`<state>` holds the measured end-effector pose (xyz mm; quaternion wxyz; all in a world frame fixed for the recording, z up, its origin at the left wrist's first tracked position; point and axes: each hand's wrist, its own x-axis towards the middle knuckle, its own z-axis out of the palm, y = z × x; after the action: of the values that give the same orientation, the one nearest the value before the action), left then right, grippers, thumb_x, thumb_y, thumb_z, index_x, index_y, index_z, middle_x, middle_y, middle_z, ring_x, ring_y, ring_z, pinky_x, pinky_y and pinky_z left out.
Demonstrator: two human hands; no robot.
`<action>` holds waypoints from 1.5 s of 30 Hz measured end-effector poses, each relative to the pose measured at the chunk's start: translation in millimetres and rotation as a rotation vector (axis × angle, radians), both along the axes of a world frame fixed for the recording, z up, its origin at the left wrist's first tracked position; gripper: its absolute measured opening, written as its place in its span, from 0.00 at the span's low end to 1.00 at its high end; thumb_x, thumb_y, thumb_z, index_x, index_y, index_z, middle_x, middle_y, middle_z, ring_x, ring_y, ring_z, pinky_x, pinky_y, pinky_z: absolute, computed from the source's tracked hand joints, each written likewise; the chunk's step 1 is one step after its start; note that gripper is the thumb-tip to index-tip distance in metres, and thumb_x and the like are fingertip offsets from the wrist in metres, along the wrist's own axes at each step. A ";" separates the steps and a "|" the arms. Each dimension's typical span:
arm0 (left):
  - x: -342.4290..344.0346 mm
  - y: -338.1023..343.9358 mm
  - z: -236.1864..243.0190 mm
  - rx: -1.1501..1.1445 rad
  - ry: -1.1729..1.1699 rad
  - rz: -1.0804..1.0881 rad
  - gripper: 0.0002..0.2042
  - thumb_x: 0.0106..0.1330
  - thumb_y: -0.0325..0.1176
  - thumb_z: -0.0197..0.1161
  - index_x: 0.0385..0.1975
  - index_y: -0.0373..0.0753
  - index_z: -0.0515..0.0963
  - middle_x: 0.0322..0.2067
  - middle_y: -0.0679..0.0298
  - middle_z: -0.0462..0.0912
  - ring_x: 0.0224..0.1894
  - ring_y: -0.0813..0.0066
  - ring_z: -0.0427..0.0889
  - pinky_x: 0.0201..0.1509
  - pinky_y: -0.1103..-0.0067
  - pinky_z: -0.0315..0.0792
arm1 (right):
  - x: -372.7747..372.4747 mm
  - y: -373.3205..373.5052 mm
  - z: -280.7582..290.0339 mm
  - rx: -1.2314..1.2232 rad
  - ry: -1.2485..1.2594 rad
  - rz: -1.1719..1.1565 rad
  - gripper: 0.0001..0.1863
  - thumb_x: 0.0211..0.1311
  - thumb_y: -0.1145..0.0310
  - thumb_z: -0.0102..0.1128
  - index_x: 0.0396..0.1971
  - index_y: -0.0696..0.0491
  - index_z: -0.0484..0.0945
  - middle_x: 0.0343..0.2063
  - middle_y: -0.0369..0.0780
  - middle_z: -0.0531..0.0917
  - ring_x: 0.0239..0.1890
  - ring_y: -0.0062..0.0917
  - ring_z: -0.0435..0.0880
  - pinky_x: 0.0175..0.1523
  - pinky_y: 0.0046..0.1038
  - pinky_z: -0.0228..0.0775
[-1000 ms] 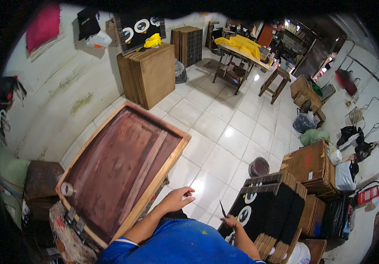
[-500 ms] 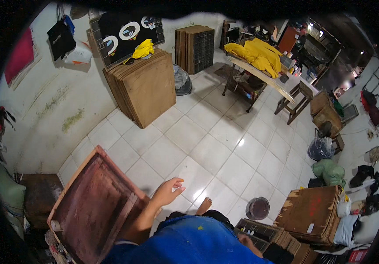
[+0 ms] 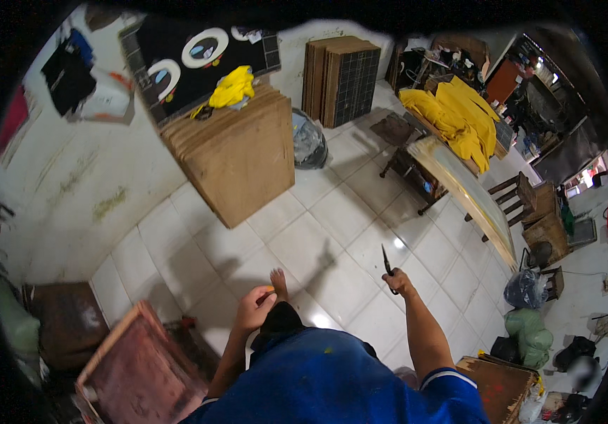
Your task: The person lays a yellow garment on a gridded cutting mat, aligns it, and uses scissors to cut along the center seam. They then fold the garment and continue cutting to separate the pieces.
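Observation:
My right hand [image 3: 398, 281] is held out in front of me, closed round a pair of dark scissors [image 3: 387, 261]. Their pointed end stands up and away from me, over the tiled floor. Close to my body on the left, my left hand [image 3: 253, 309] has its fingers curled in toward the thumb. A small orange-yellow patch shows at its fingertips; whether the hand holds anything is hidden. Below and left of that hand stands a wooden-framed tray [image 3: 134, 381] with a reddish, stained inside.
Stacked brown boards [image 3: 240, 155] stand ahead, with a yellow cloth [image 3: 232, 87] on top. Yellow fabric [image 3: 452, 116] covers a table at the far right, and a long pale-edged board [image 3: 470, 194] juts out near it. A wooden stool [image 3: 516, 194] and bags [image 3: 528, 332] line the right.
My right hand has come out ahead with the scissors. My left hand has drawn its fingers in, and I have stepped forward and turned left, away from the framed tray.

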<state>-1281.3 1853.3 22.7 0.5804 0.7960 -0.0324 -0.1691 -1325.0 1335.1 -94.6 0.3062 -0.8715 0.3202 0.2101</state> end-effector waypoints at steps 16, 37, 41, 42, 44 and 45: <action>534.0 -220.0 164.0 0.094 -0.337 -0.369 0.17 0.72 0.36 0.67 0.56 0.34 0.79 0.46 0.57 0.87 0.49 0.70 0.86 0.59 0.72 0.77 | 531.8 15.0 -113.5 0.302 0.272 0.258 0.27 0.54 0.46 0.69 0.30 0.60 0.86 0.28 0.43 0.87 0.27 0.30 0.85 0.35 0.37 0.80; 1029.4 -636.5 89.2 -0.183 -0.030 -0.480 0.14 0.77 0.33 0.62 0.54 0.31 0.79 0.42 0.62 0.87 0.45 0.78 0.84 0.53 0.79 0.76 | 878.7 -356.3 148.6 1.170 -0.431 -0.307 0.24 0.65 0.47 0.72 0.46 0.52 0.80 0.35 0.32 0.83 0.40 0.16 0.79 0.48 0.21 0.68; 1142.5 -761.1 88.2 -0.271 -0.025 -0.711 0.13 0.76 0.31 0.63 0.55 0.30 0.78 0.44 0.64 0.86 0.47 0.79 0.83 0.55 0.80 0.76 | 955.0 -428.2 138.5 1.206 -0.633 -0.424 0.14 0.72 0.58 0.67 0.45 0.52 0.78 0.35 0.32 0.84 0.38 0.15 0.82 0.42 0.21 0.74; 1168.5 -793.5 91.6 -0.270 0.028 -0.738 0.13 0.76 0.31 0.63 0.55 0.30 0.78 0.44 0.65 0.86 0.47 0.80 0.83 0.55 0.80 0.76 | 973.0 -444.2 135.4 1.180 -0.696 -0.447 0.12 0.74 0.60 0.66 0.45 0.52 0.77 0.35 0.33 0.84 0.37 0.15 0.83 0.42 0.21 0.75; 1220.7 -860.8 105.9 -0.214 -0.066 -0.841 0.15 0.76 0.31 0.64 0.56 0.30 0.78 0.44 0.65 0.85 0.47 0.79 0.83 0.56 0.81 0.76 | 1010.3 -485.9 132.4 1.084 -0.672 -0.551 0.07 0.76 0.67 0.61 0.43 0.53 0.75 0.33 0.34 0.84 0.34 0.18 0.85 0.39 0.23 0.77; 1243.5 -891.5 115.8 -0.182 -0.136 -0.881 0.15 0.76 0.32 0.64 0.56 0.30 0.78 0.44 0.65 0.84 0.47 0.79 0.83 0.55 0.81 0.76 | 1024.9 -505.9 132.8 1.018 -0.655 -0.582 0.07 0.75 0.68 0.62 0.43 0.54 0.75 0.31 0.34 0.83 0.33 0.19 0.84 0.38 0.23 0.77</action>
<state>-37.9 961.8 138.5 0.5172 0.6614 -0.4208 -0.3435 -300.1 829.2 38.2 0.8046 -0.5152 0.2936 -0.0313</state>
